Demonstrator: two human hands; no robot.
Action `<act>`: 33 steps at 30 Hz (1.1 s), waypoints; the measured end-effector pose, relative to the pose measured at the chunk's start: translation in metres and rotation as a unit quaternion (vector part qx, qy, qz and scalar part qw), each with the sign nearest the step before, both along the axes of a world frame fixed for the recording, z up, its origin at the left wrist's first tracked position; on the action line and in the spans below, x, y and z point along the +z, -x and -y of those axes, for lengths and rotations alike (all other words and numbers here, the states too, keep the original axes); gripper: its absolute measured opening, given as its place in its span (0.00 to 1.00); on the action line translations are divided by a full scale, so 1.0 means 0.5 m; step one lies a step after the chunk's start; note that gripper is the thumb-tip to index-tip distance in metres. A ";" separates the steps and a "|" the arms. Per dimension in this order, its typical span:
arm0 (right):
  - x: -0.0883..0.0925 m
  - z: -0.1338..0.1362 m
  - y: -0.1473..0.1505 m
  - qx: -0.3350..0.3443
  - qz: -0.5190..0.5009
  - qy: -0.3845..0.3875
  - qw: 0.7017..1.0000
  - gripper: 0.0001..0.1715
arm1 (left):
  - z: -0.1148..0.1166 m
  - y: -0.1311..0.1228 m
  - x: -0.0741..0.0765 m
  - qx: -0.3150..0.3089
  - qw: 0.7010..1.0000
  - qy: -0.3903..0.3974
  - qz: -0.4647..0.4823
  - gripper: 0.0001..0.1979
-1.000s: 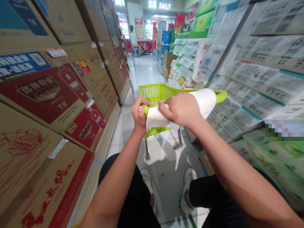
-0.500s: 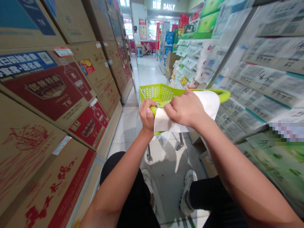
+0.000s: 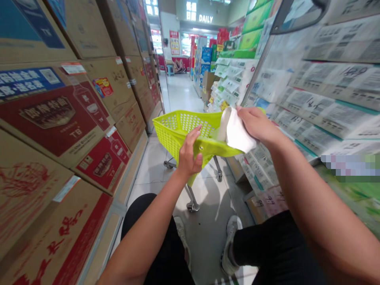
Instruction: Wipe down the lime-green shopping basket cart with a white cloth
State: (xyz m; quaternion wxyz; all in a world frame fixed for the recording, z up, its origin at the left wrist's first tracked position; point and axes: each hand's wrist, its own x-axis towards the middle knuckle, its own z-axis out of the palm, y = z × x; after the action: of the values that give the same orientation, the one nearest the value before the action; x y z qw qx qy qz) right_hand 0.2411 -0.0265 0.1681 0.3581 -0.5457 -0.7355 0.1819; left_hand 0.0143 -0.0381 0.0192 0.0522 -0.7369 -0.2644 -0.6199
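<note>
A lime-green plastic shopping cart (image 3: 166, 136) on grey metal legs with casters stands turned at an angle in front of me. My left hand (image 3: 190, 152) is at the cart's near corner, fingers stretched and apart, holding nothing; whether the palm touches the plastic I cannot tell. A white cloth (image 3: 239, 132) hangs bunched over the cart's right side rim. My right hand (image 3: 253, 122) is closed on the cloth's upper edge, its fingertips partly hidden by the cloth.
Cardboard cartons (image 3: 50, 114) are stacked along the left. On the right, packs of tissue paper (image 3: 323, 107) with handwritten prices fill the shelves. A metal post (image 3: 258, 75) rises beside them. The tiled aisle (image 3: 187, 93) runs ahead to a blue stool (image 3: 170, 69).
The cart has swung round, its basket now reaching further left. My left hand has let go of the handle and opened. My right hand has moved right, bunching the cloth.
</note>
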 end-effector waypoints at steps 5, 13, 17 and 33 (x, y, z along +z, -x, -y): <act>0.016 0.040 0.039 -0.056 0.029 -0.167 0.984 0.32 | -0.058 0.047 -0.032 0.145 0.981 0.121 -0.050 0.29; 0.017 0.134 0.098 -0.005 0.441 -0.034 0.897 0.34 | -0.039 0.037 -0.014 0.077 0.981 0.146 -0.097 0.25; -0.001 0.148 0.077 -0.004 0.471 0.013 0.882 0.39 | -0.013 0.019 0.000 -0.013 0.988 0.083 -0.133 0.17; -0.066 0.144 0.064 -0.031 0.537 -0.066 0.840 0.32 | -0.065 0.154 0.007 0.159 0.910 0.243 -0.297 0.22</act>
State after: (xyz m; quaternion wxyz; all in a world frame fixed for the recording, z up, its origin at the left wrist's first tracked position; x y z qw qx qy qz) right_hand 0.2090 -0.0987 0.1350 -0.0527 -0.5557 -0.8053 -0.1996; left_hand -0.0626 -0.0054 0.0226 0.0460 -0.8250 -0.4929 -0.2726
